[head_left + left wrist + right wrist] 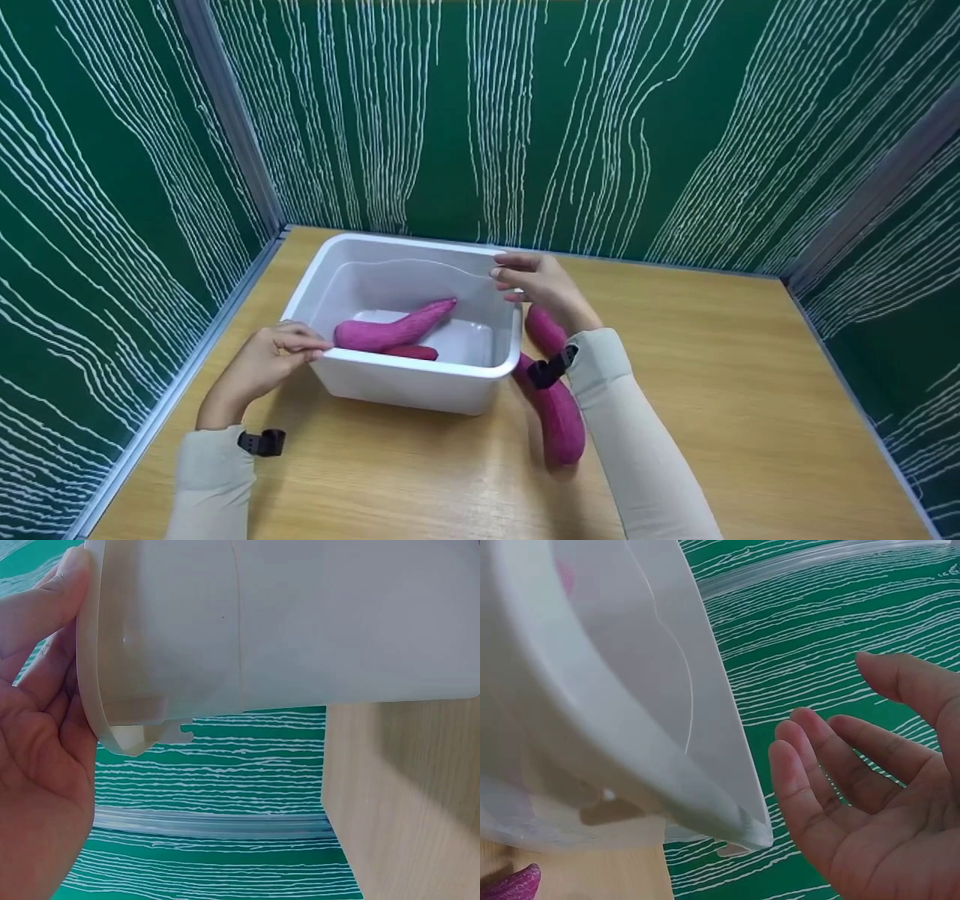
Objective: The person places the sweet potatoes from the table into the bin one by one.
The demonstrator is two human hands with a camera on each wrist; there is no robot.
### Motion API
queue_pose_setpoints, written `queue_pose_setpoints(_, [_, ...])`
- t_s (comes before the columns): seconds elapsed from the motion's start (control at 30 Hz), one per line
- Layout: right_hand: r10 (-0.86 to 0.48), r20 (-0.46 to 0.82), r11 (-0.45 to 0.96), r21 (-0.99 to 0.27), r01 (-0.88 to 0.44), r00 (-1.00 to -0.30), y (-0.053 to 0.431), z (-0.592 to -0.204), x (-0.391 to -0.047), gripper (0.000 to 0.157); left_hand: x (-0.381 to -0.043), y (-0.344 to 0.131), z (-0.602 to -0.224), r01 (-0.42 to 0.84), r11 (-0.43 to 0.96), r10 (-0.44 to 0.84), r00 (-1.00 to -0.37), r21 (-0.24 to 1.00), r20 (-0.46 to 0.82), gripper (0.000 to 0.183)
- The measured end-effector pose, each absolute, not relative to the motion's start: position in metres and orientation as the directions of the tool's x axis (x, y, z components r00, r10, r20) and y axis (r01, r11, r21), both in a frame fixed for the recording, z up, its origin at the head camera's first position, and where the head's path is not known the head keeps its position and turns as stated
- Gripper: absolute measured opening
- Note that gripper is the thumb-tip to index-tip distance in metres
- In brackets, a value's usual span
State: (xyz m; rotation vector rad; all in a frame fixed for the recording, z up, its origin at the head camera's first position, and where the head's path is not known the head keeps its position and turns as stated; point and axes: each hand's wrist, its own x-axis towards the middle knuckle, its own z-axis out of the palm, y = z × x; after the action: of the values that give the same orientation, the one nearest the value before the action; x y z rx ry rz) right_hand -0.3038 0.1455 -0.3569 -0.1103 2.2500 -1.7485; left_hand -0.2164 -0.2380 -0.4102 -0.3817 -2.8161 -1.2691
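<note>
A white plastic bin (405, 382) stands over the left half of the table. The left hand (262, 364) pinches its near left corner; in the left wrist view the thumb lies on the outside of the rim (90, 652). The right hand (544, 285) is beside the bin's far right corner, fingers relaxed and apart; the right wrist view shows a gap between those fingertips (786, 765) and the rim. Inside the bin lie a long pink-purple eggplant-like vegetable (394, 330) and a darker red one (411, 352), partly hidden by the near wall.
Right of the bin, a curved magenta vegetable (562, 427) lies on the wooden table (735, 390), and another (545, 330) sits behind it, partly covered by the right wrist. Green walls with white wavy lines (442, 120) and grey metal posts (229, 112) enclose the table.
</note>
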Motion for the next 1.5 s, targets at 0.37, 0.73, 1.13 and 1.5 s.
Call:
queue_pose_setpoints(0.37, [-0.243, -0.162, 0.24, -0.965, 0.102, -0.956, 0.157, -0.359, -0.304, 0.054, -0.216, -0.238, -0.412, 0.256, 0.631, 0.216, -0.965, 0.733, 0.15, 0.017])
queue_pose_setpoints(0.73, [-0.23, -0.164, 0.264, -0.959, 0.1, -0.959, 0.167, -0.364, -0.302, 0.053, -0.215, -0.238, -0.411, 0.249, 0.625, 0.216, -0.966, 0.74, 0.143, 0.017])
queue_pose_setpoints(1.13, [-0.2, -0.174, 0.317, -0.943, 0.104, -0.964, 0.181, -0.372, -0.297, 0.051, -0.215, -0.237, -0.409, 0.243, 0.627, 0.214, -0.967, 0.74, 0.136, 0.018])
queue_pose_setpoints(1.5, [-0.199, -0.177, 0.247, -0.961, 0.125, -0.964, 0.195, -0.391, -0.29, 0.058, -0.217, -0.238, -0.412, 0.27, 0.625, 0.214, -0.962, 0.733, 0.173, 0.015])
